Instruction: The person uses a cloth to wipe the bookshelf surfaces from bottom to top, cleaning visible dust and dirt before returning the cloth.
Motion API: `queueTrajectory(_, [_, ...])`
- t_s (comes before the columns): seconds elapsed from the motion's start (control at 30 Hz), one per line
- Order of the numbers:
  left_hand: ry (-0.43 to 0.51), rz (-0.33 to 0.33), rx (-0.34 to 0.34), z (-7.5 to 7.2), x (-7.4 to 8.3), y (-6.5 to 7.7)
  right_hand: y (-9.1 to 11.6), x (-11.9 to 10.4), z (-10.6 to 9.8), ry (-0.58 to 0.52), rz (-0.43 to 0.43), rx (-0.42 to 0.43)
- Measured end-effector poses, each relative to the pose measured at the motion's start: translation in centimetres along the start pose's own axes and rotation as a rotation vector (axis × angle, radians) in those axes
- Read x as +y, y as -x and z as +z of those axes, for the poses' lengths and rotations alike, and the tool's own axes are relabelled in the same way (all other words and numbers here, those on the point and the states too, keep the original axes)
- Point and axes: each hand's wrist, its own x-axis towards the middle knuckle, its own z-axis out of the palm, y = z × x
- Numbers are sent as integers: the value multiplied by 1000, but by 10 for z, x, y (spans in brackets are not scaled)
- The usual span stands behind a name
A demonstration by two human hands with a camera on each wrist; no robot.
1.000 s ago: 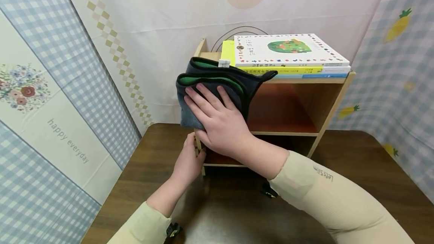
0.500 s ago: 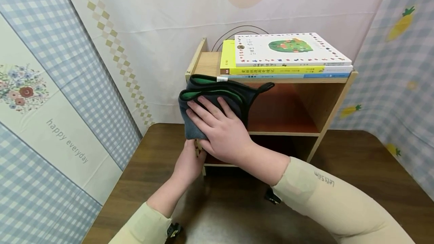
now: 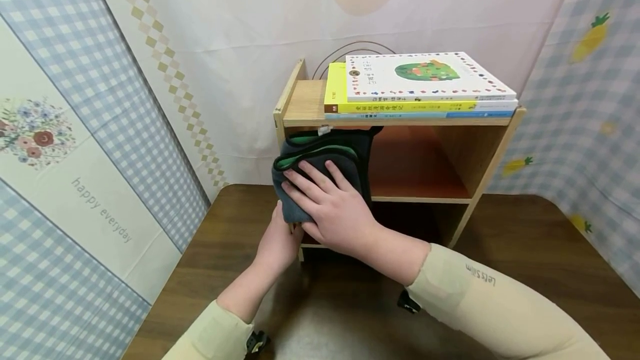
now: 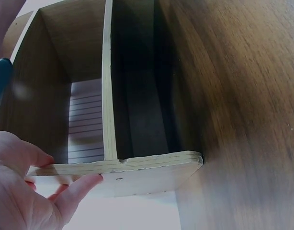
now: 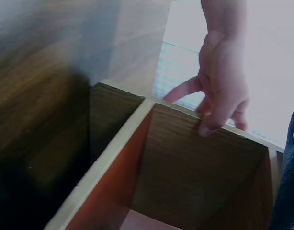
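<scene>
A small wooden shelf [image 3: 425,200] stands on the table, its left side panel nearest both hands. My left hand [image 3: 280,243] grips that panel's front edge low down; in the left wrist view, thumb and fingers lie on its two faces. My right hand [image 3: 335,207] lies with fairly straight fingers on a folded dark grey-blue cloth [image 3: 294,204] with black edging and green inner side. It presses the cloth at the shelf's upper left front, just below the top board. The cloth hides most of the panel's edge there. Only a strip of cloth [image 5: 285,191] shows in the right wrist view.
Several books [image 3: 420,90] lie stacked on the shelf's top board, a white one uppermost. The compartments below have reddish floors. Brown wooden table [image 3: 210,260] extends around the shelf. Patterned curtains [image 3: 240,71] hang behind and at both sides.
My right hand has slid the cloth downward, from over the top board's left corner to below it, uncovering the corner and book spines. My left hand keeps its grip on the panel.
</scene>
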Motion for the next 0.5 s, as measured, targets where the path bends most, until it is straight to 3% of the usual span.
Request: queueTrajectory(0.5, [59,-71,10,3,0,-2,23,-2,13,8,-4,-37])
